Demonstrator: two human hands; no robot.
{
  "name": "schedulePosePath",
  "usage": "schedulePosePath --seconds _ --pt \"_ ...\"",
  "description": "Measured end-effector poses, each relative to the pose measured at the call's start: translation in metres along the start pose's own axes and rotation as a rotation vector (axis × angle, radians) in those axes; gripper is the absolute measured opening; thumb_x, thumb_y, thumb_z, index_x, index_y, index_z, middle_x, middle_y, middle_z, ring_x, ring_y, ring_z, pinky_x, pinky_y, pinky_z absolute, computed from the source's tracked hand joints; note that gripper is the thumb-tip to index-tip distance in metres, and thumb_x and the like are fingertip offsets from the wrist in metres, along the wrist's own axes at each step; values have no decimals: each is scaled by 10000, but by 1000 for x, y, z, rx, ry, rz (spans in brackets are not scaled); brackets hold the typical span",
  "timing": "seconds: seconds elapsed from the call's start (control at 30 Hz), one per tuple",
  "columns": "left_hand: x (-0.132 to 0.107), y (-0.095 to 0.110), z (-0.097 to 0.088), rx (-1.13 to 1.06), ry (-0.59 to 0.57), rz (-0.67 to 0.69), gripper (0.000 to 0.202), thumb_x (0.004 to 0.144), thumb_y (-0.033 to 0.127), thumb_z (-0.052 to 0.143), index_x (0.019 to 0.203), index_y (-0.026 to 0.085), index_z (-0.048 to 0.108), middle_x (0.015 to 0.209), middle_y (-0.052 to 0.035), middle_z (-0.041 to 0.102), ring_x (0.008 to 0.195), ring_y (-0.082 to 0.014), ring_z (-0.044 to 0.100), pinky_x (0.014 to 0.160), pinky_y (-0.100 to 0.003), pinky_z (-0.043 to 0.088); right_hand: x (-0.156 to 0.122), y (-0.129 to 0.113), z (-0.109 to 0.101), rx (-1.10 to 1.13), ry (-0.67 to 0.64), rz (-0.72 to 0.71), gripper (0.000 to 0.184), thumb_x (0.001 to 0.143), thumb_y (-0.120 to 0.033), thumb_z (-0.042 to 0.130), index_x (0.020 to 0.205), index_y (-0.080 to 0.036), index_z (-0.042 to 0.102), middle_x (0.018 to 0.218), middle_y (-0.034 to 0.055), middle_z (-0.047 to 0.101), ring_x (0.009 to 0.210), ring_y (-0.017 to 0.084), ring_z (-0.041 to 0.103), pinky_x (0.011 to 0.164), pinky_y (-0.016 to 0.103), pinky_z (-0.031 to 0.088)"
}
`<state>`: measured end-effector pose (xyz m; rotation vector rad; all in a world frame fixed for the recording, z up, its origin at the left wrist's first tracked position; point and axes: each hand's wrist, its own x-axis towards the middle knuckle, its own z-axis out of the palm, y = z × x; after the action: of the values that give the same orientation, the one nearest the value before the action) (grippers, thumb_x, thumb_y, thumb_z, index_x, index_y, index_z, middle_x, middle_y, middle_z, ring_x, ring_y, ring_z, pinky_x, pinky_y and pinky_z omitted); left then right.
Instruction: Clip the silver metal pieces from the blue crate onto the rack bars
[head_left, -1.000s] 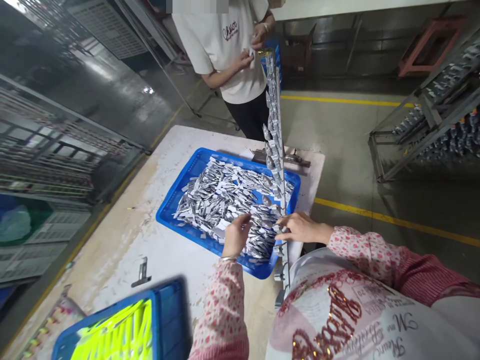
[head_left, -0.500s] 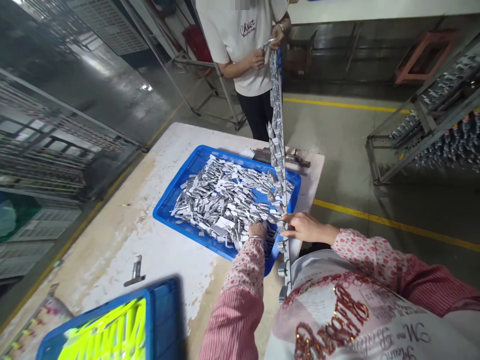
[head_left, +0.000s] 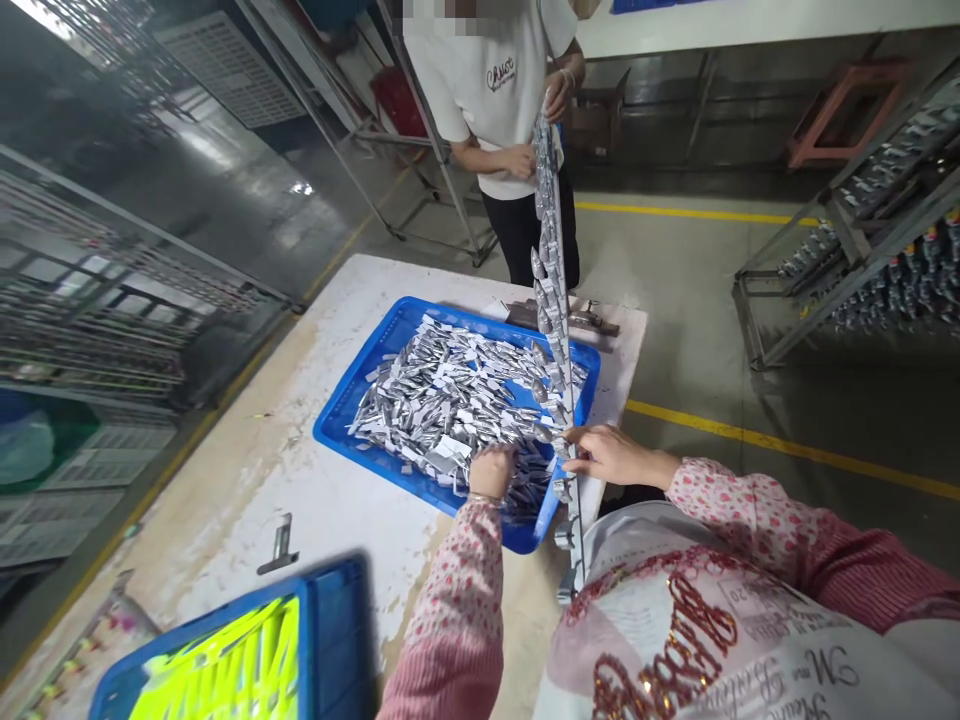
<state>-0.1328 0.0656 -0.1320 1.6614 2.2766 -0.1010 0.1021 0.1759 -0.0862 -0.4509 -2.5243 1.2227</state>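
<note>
A blue plastic tray [head_left: 358,456] on the table holds a heap of small silver, pointed, lure-shaped pieces [head_left: 442,400] with white tabs. My left hand [head_left: 491,472] is over the near side of the heap, fingers curled down; whatever lies in them is hidden. A long narrow metal bar [head_left: 576,520] stretches from my waist across the tray's right side. Silver pieces hang along its far part, while clips line its near end. Thumb and fingers of my right hand [head_left: 615,456] close around the bar beside the tray's right edge.
A co-worker [head_left: 495,110] stands across the table [head_left: 292,370], both hands at the bar's far end. Nearby are a blue bin [head_left: 337,640] of bright yellow pieces, a small metal tool [head_left: 280,548] and a dark metal fixture [head_left: 592,318]. Loaded racks [head_left: 847,240] flank the table.
My left hand has moved left across the heap. My right hand keeps its place on the bar. The co-worker's hands have shifted lower at the far end.
</note>
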Motion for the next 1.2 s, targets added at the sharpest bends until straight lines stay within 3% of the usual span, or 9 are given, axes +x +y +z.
schedulePosePath --seconds 0.2,0.3,0.37,0.47,0.67,0.73,0.83,1.07,1.2 --pt "-68 -1 -77 -281 299 -74 295 927 373 418 938 145 604 771 -49 665 681 -154 612 634 -241 469 -18 -38 -24 190 439 -56 232 919 -329 541 1091 -175 560 843 31 681 608 94 591 570 198 473" --pt "-110 25 -113 -641 492 50 210 881 363 532 840 165 591 735 -29 637 678 -146 594 620 -234 462 -19 -74 -41 223 332 -241 379 892 -393 585 1181 -158 513 860 37 677 586 83 573 552 189 483" --pt "-130 47 -129 -795 488 132 152 849 312 594 790 172 607 731 -30 638 691 -147 598 636 -239 465 -16 -94 -46 253 190 -359 408 887 -417 590 1187 -149 517 876 46 677 607 86 584 573 190 497" --pt "-146 73 -137 -1010 448 132 135 800 285 665 735 171 636 693 -28 642 649 -146 592 608 -242 467 -12 -107 -42 412 120 -396 220 918 -321 562 1065 -159 586 807 26 679 631 86 626 597 179 509" --pt "-147 90 -125 -1324 570 89 131 795 272 678 721 166 654 624 -2 621 580 -114 549 557 -219 435 -12 -102 -17 1102 62 -43 217 893 -328 605 996 -138 604 677 0 666 488 65 606 458 139 488" --pt "-148 92 -126 -1390 456 277 194 782 324 694 670 172 648 593 -4 610 559 -115 537 558 -232 430 -11 -100 -8 1322 -96 13 257 852 -361 656 958 -131 613 660 0 668 457 67 593 426 142 480" --pt "-148 94 -130 -1551 105 431 295 758 423 703 622 172 630 587 -17 613 552 -127 543 579 -258 454 -9 -96 1 1533 -299 40 312 794 -402 712 912 -128 620 669 4 674 402 63 556 356 140 436" --pt "-145 87 -124 -1824 -234 125 229 753 357 724 740 157 613 674 -20 640 549 -105 563 537 -215 464 1 -93 -18 1134 -123 -93 224 873 -339 629 963 -134 630 687 -11 634 481 44 564 439 122 448" --pt "-145 85 -122 -1859 -108 21 308 636 230 819 712 161 529 614 45 555 515 -54 490 505 -149 416 3 -101 -20 790 0 -277 288 902 -354 582 1108 -154 588 857 34 648 668 86 608 610 194 514"
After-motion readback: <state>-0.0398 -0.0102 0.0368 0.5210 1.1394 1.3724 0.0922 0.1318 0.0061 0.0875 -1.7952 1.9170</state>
